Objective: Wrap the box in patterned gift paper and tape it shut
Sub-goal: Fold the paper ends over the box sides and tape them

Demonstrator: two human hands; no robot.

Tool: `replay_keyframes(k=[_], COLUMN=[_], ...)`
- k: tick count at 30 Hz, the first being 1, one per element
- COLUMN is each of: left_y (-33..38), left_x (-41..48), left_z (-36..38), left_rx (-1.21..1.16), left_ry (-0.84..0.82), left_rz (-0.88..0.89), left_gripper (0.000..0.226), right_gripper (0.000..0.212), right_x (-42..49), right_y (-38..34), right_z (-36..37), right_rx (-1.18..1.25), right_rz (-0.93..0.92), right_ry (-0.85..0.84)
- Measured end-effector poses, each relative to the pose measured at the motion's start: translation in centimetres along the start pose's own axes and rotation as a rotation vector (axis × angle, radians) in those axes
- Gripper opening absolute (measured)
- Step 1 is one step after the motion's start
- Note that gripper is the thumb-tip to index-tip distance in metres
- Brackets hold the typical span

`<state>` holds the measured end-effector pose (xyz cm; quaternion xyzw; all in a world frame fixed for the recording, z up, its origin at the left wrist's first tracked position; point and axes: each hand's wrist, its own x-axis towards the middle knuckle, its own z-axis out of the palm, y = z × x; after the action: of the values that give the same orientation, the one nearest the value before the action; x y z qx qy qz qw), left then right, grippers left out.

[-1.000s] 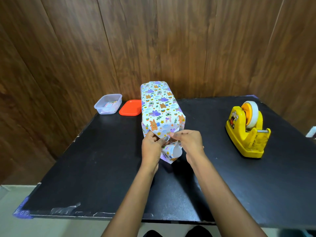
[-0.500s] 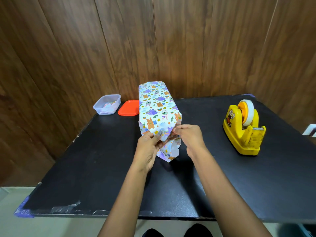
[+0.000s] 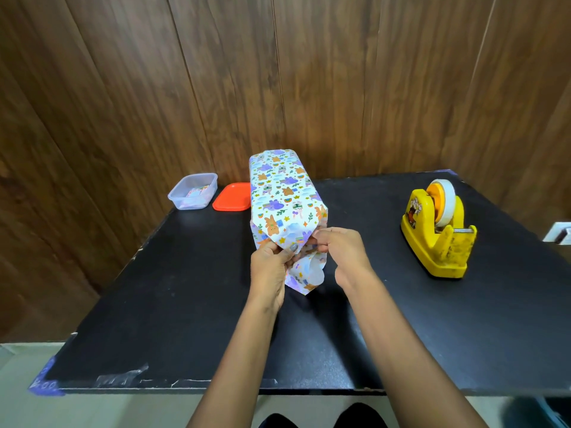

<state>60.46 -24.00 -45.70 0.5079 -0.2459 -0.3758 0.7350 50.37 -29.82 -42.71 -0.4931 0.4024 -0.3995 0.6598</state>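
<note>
Head view. A box (image 3: 282,193) covered in patterned gift paper (image 3: 279,225) lies lengthwise on a black table (image 3: 185,304). The left hand (image 3: 272,270) and right hand (image 3: 344,253) pinch the loose paper flaps at its near end. A yellow tape dispenser (image 3: 437,236) stands to the right; a clear plastic container (image 3: 193,191) and an orange lid (image 3: 232,196) sit at the far left, before a wood-panelled wall (image 3: 278,72).

no legible text: the sticker (image 3: 415,208) on the tape dispenser (image 3: 438,245) is a picture; blue tape (image 3: 44,383) marks too blurred.
</note>
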Motion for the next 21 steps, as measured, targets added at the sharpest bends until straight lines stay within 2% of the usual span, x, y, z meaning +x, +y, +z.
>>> replay_keyframes(k=[2,7,9,12,16,19,21], left_y=[-0.3,-1.0,-1.1,-1.2,-0.9,-0.5,-0.6], left_x=[0.3,0.5,0.5,0.5,0.0,-1.1,-1.6], left_z=[0.0,-0.1,0.1,-0.1,-0.2,0.5,0.7], left_rx=[0.059,0.202,0.227,0.256,0.273,0.446,0.674], left_ry=[0.053,0.106,0.121,0.132,0.109,0.297,0.432], left_rz=[0.011,0.055,0.064,0.076,0.110,0.282,0.553], left_gripper=[0.020,0.019,0.019,0.019,0.020,0.031,0.047], right_gripper=[0.023,0.003,0.008,0.003,0.019,0.019,0.016], right_x=[0.0,-0.4,-0.3,0.1,0.3,0.3,0.3], right_y=[0.1,0.0,0.0,0.0,-0.1,0.0,0.2], right_z=[-0.1,-0.1,0.2,0.5,0.3,0.2,0.1], right_rx=[0.012,-0.004,0.011,-0.010,-0.043,-0.035,-0.039], right_rz=[0.021,0.033,0.013,0.020,0.030,-0.004,-0.030], right_ry=[0.002,-0.067,-0.042,0.011,0.018,0.031,0.012])
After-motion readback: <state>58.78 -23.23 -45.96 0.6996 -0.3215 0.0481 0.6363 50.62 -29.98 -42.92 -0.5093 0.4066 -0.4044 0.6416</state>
